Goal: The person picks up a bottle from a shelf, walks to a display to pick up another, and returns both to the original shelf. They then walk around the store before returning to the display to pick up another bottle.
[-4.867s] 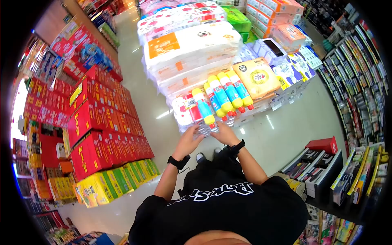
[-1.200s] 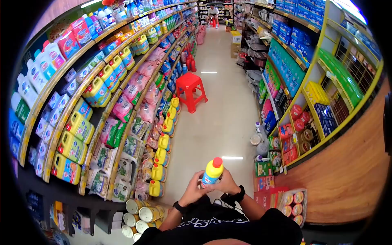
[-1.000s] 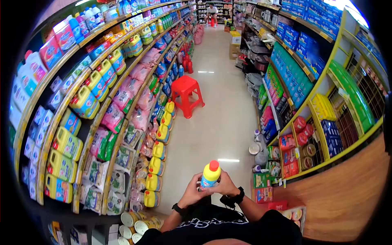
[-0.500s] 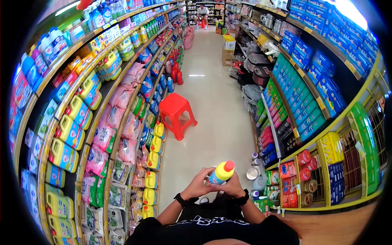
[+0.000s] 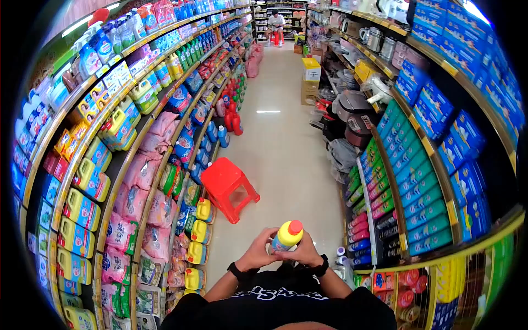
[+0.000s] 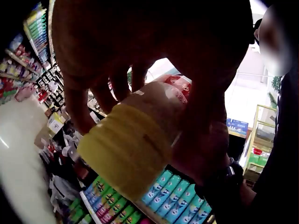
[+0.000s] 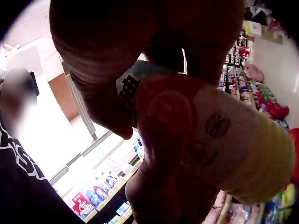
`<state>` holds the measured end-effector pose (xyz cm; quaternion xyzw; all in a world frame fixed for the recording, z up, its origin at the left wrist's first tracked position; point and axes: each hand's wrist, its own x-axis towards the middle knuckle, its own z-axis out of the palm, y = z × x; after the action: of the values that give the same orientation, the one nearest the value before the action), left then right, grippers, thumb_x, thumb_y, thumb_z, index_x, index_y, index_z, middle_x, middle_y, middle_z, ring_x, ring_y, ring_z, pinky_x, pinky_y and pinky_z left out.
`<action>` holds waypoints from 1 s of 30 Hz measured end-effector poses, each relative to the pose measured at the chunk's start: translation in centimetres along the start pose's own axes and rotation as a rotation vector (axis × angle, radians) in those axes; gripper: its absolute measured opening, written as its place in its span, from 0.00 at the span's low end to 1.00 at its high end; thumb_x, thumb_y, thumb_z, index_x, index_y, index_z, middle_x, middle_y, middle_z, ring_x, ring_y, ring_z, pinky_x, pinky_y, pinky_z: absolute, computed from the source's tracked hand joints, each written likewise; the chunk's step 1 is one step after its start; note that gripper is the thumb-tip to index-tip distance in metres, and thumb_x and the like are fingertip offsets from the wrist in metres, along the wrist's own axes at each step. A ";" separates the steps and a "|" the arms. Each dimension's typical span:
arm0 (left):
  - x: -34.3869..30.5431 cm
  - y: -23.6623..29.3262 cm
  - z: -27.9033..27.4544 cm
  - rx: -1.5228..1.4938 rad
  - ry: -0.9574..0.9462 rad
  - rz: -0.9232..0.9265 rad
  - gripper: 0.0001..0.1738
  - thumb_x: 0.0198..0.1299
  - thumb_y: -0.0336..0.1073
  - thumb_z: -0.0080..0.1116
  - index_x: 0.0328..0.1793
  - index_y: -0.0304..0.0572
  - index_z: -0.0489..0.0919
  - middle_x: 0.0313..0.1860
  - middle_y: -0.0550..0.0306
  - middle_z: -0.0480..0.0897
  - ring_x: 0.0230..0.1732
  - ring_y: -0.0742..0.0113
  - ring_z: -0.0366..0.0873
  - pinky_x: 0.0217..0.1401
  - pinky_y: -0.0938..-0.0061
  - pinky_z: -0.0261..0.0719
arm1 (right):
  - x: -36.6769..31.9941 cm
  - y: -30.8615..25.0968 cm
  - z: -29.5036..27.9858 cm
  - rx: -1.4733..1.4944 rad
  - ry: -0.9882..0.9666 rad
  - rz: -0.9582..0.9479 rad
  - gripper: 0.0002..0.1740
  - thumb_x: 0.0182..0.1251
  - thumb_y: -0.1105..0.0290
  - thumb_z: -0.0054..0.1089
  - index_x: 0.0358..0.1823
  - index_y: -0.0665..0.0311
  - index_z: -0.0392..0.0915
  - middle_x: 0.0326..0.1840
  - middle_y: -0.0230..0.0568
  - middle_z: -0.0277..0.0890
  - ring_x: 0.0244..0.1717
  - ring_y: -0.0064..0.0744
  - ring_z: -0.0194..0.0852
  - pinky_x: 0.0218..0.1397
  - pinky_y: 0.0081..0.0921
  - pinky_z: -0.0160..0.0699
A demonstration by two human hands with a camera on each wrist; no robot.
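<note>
Both hands hold one plastic squeeze bottle [image 5: 286, 237] in front of the body, its red cap up and leaning a little right in the head view. It is yellow with a blue label. My left hand [image 5: 256, 252] grips it from the left, and my right hand [image 5: 304, 254] grips it from the right. Up close in the left wrist view, the yellow bottom end of the bottle [image 6: 128, 147] sticks out below the curled fingers. The right wrist view shows its printed label, partly covered by fingers, and the same yellow end. Dark bands sit on both wrists.
A red plastic stool [image 5: 224, 184] stands ahead on the left side of the aisle floor [image 5: 275, 148]. Shelves of detergent jugs [image 5: 77, 236] line the left; shelves of blue boxes [image 5: 467, 137] line the right. Cartons [image 5: 310, 77] stand farther along, and a person [image 5: 276, 22] sits at the far end.
Earlier, both hands were at a stack of tissue packs with several such bottles on top. Now they hold one bottle in an aisle. The red stool has come nearer as I move forward.
</note>
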<state>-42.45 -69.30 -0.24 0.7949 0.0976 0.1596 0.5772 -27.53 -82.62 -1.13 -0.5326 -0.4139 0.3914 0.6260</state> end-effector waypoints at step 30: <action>48.1 -19.3 -26.9 -0.081 0.516 0.006 0.44 0.42 0.34 0.78 0.69 0.36 0.71 0.56 0.48 0.78 0.55 0.57 0.79 0.60 0.65 0.77 | 62.5 2.0 -16.8 -0.098 -0.312 -0.002 0.40 0.48 0.67 0.84 0.62 0.68 0.71 0.57 0.42 0.80 0.59 0.30 0.79 0.66 0.31 0.77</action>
<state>-7.03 -23.06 -4.15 0.7046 0.2328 0.3623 0.5640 9.98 -29.90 1.71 -0.4949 -0.5251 0.4479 0.5280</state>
